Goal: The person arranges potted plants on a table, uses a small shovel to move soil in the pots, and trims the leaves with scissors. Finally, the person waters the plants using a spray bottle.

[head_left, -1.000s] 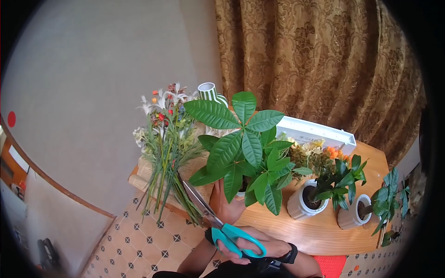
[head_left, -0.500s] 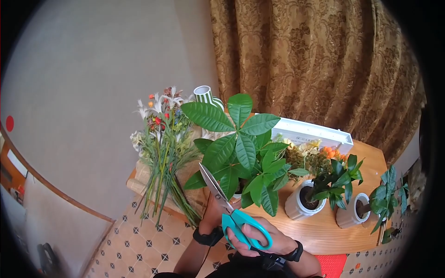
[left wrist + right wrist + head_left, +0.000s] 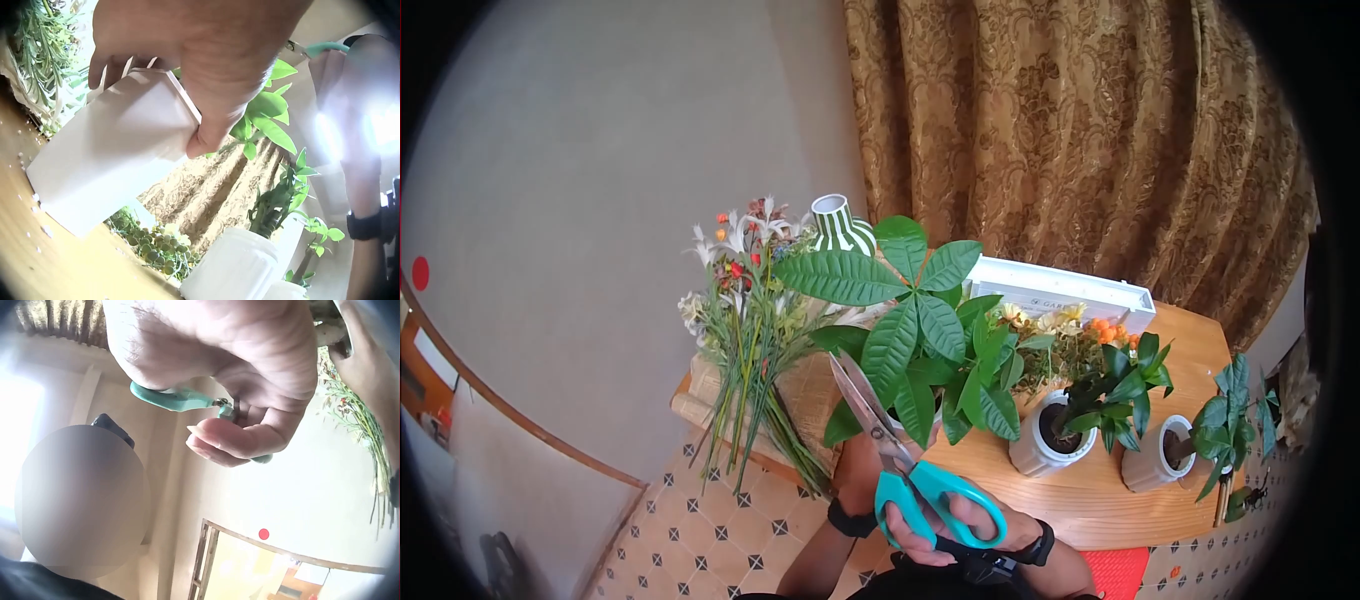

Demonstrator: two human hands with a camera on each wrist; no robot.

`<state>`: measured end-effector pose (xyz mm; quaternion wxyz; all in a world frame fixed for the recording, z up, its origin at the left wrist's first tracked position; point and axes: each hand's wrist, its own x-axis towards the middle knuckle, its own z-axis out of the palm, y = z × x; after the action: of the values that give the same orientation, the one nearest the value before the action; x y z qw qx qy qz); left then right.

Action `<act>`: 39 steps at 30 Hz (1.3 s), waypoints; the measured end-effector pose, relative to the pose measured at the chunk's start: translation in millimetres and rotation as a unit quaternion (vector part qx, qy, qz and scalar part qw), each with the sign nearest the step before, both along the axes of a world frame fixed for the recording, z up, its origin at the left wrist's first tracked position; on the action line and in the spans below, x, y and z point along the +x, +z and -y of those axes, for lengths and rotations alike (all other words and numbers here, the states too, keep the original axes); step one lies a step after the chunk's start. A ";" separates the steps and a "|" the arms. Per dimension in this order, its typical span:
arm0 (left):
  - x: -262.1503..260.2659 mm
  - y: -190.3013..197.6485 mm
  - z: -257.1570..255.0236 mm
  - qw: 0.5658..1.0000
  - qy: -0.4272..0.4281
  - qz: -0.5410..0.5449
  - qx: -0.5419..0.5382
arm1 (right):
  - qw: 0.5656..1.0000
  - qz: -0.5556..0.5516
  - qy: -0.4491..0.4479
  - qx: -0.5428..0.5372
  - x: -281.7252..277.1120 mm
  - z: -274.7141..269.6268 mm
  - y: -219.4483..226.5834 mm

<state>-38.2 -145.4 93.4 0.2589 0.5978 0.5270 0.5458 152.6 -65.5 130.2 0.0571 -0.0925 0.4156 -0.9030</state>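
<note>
My right hand (image 3: 975, 520) grips teal-handled scissors (image 3: 940, 500) by the finger loops, blades slightly parted and pointing up-left, near the leaves of the large plant (image 3: 890, 345). In the right wrist view, its fingers (image 3: 250, 440) curl through the teal handles (image 3: 172, 400). My left hand (image 3: 212, 56) holds the rim of a white pot (image 3: 119, 137) with thumb and fingers on opposite sides. From the head view that hand (image 3: 860, 470) is partly covered by leaves and scissors, and most of the pot is hidden.
Cut-stem flowers (image 3: 750, 350) lie on brown wrapping at the table's left, beside a striped vase (image 3: 840, 230). Two smaller potted plants, in white pots (image 3: 1040, 455), stand on the right. Behind are a white planter box (image 3: 1065, 290), yellow and orange flowers (image 3: 1110, 330) and a curtain (image 3: 1040, 130).
The scissors have swung from pointing over the flower stems to the large plant's lower leaves, and moved slightly right. The large plant has turned, its leaves shifting left and closer to the blades.
</note>
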 end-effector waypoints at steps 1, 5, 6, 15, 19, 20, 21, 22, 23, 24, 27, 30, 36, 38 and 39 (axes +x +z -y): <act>5.9 -2.2 -17.2 0.963 -0.040 -0.043 0.264 | 1.000 -0.001 -0.001 0.000 -2.5 2.2 2.3; 31.8 -19.4 -52.2 0.701 -0.097 -0.095 0.700 | 0.993 -0.091 0.038 -0.066 -25.6 10.4 18.7; 38.1 -31.9 -35.1 0.800 -0.038 -0.049 0.597 | 0.990 -0.113 0.044 -0.072 -31.7 11.4 22.4; 33.2 -123.4 -1.4 0.882 0.279 0.379 0.005 | 0.994 0.002 0.006 -0.108 -61.3 10.9 45.7; 34.8 -142.2 1.7 0.845 0.241 0.472 -0.071 | 0.997 -0.024 -0.010 -0.076 -59.0 10.6 28.8; 35.1 -142.1 4.0 0.841 0.220 0.487 -0.089 | 0.997 -0.060 0.002 -0.056 -58.6 9.9 21.9; 34.1 -141.5 4.1 0.842 0.205 0.488 -0.100 | 0.995 -0.058 0.034 -0.070 -54.5 8.6 17.4; 30.5 -139.8 3.9 0.856 0.192 0.468 -0.105 | 0.995 -0.058 0.035 -0.070 -47.2 7.7 15.7; 25.5 -135.0 2.1 0.873 0.190 0.437 -0.105 | 0.996 -0.064 0.049 -0.035 -37.4 7.8 15.6; 19.0 -120.9 -4.3 0.921 0.198 0.323 -0.088 | 0.995 -0.071 0.064 -0.001 -28.7 6.8 12.8; 0.3 -75.0 -22.3 0.978 0.199 -0.040 -0.036 | 0.994 -0.040 0.099 0.027 -17.1 9.8 -14.6; -1.5 -71.4 -24.5 0.973 0.179 -0.146 -0.026 | 0.988 0.028 0.124 0.085 -14.3 2.9 -36.4; 12.1 -91.3 -19.6 0.971 0.234 -0.035 -0.022 | 0.923 -0.109 0.005 0.368 -32.7 19.4 -33.5; 6.7 -89.2 -22.3 0.970 0.244 -0.012 -0.017 | 0.916 -0.104 -0.011 0.388 -32.2 21.5 -30.8; 5.0 -90.7 -20.7 0.970 0.242 -0.001 -0.015 | 0.914 -0.103 -0.014 0.392 -33.0 21.3 -30.8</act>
<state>-33.2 -124.7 2.8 0.1273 0.4492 0.6641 0.5839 119.5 -86.8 99.4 0.0334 -0.1493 0.7413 -0.6535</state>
